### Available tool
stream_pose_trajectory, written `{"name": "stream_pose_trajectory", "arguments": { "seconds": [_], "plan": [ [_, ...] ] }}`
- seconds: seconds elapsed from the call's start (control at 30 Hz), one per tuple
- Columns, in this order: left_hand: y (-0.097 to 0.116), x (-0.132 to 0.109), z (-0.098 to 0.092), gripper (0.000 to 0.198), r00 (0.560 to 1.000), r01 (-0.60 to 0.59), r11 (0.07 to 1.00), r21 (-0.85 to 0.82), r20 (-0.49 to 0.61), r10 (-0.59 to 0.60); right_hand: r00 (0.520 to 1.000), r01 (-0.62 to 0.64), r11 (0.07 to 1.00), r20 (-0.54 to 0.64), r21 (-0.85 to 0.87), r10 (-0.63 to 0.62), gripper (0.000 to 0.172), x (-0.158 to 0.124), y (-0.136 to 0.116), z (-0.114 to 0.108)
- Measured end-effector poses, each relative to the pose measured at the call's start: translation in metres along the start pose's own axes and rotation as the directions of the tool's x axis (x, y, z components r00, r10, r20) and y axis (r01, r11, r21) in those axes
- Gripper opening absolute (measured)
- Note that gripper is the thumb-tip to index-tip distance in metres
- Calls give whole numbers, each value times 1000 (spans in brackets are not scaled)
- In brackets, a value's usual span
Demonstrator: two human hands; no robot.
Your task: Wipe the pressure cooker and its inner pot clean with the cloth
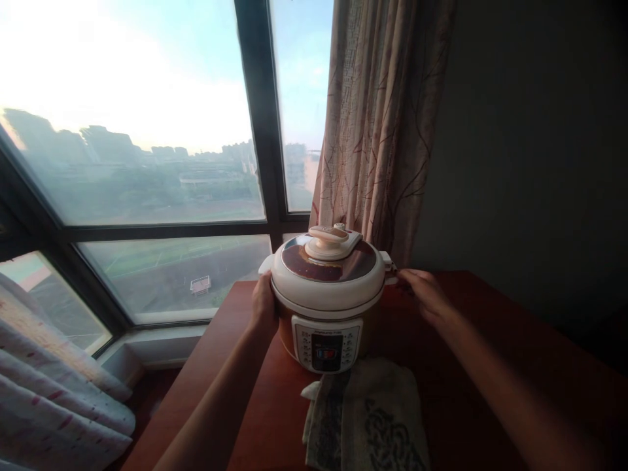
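Observation:
A white and brown electric pressure cooker [328, 297] stands upright on the table with its lid [360, 261] on. A knob and a valve top the lid, and a control panel faces me. My left hand [265, 306] grips the cooker's left side just under the white side handle; its fingertips are hidden behind the body. On the opposite side, my right hand [426, 291] reaches the small right handle [389, 265], fingers closed at its outer end. Below the panel, a folded patterned cloth [367, 418] lies on the table near me.
The reddish-brown table [471, 327] runs up to a corner by the window. A dark window frame [265, 131] rises behind on the left. Curtains hang at the back [377, 118] and at the lower left [53, 399]. A dark wall [520, 150] fills the right.

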State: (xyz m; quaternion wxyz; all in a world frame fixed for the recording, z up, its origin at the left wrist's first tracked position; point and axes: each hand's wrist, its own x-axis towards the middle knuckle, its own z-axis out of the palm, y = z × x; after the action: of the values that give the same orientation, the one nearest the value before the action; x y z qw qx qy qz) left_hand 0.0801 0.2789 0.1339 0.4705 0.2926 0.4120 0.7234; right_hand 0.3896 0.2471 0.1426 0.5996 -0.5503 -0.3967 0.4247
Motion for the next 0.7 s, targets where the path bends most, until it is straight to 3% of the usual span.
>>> {"name": "stream_pose_trajectory", "arguments": {
  "seconds": [0.13,0.23,0.3,0.37,0.43,0.5,0.57,0.6,0.7],
  "plan": [
    [-2,-1,2,25,999,-30,1000,2,10,30,1000,-9,991,-4,132,9,6,-11,2,0],
    [-1,-1,2,26,998,-52,998,17,22,52,997,-66,980,38,185,60,9,-40,6,-1],
    [0,-1,1,26,997,-39,999,-8,67,40,991,-111,988,90,108,102,16,-72,17,-2],
    [2,-1,0,27,993,-16,999,-41,112,20,978,-70,979,181,-191,106,28,-111,40,-2],
    [3,-5,-4,27,993,0,999,-51,117,6,960,191,817,276,-544,-41,34,-147,73,-2],
    [2,-13,-10,25,997,-13,999,-29,81,16,902,425,534,389,-731,-186,50,-173,109,-1],
    [-4,-24,-18,26,998,-50,998,34,39,49,777,627,292,553,-722,-300,76,-185,142,0],
    [-8,-29,-23,29,997,-78,994,75,25,77,729,669,192,582,-718,-360,81,-187,156,0],
    [-26,-39,-39,35,987,-161,966,204,21,161,585,693,-50,601,-719,-545,66,-187,183,4]
  ]
}}
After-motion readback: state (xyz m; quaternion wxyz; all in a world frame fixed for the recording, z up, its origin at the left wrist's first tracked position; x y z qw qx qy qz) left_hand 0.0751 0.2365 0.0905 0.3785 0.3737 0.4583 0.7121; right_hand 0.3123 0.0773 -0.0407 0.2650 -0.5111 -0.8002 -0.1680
